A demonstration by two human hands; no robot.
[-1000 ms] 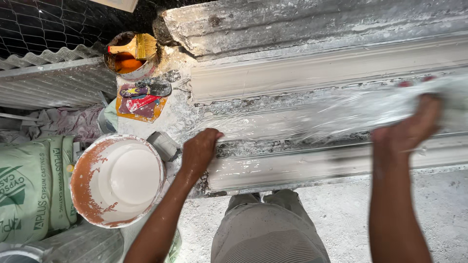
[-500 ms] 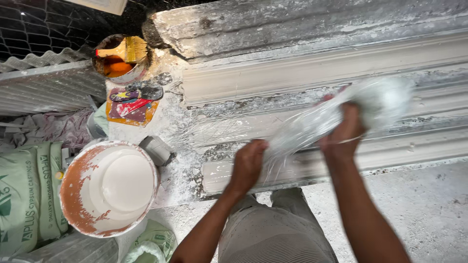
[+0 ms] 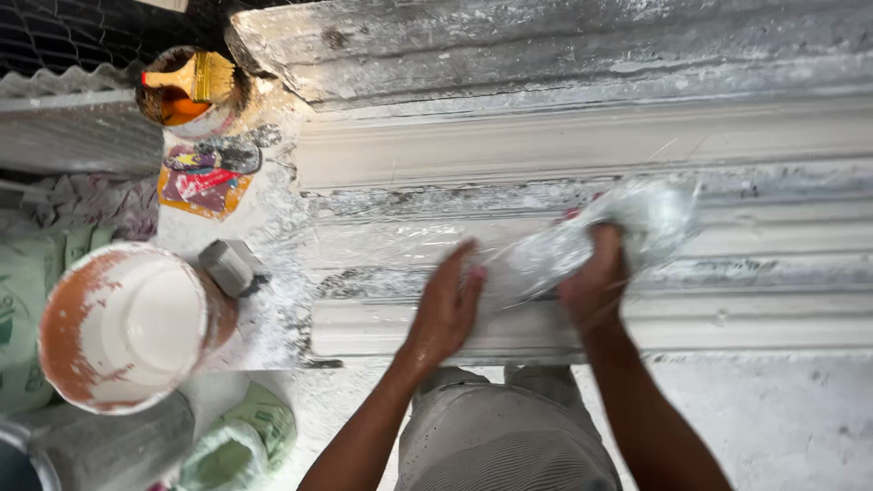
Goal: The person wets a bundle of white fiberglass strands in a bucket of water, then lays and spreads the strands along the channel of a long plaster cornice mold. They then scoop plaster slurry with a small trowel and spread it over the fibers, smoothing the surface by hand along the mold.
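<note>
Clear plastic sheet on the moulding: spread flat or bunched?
Bunched. The clear plastic sheet is gathered into a crinkled wad under the right hand; left hand lies flat beside it.

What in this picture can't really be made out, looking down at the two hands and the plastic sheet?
- Head view: the right hand grips the bunched plastic sheet, so its fingertips are hidden in the folds.
- The sheet blurs the moulding beneath it.
- The left hand covers whatever lies under its palm.
- The white-filled bucket: depth unclear from above.
- The brush hides the far pot's contents.
- The green sack is cut off by the left edge.
</note>
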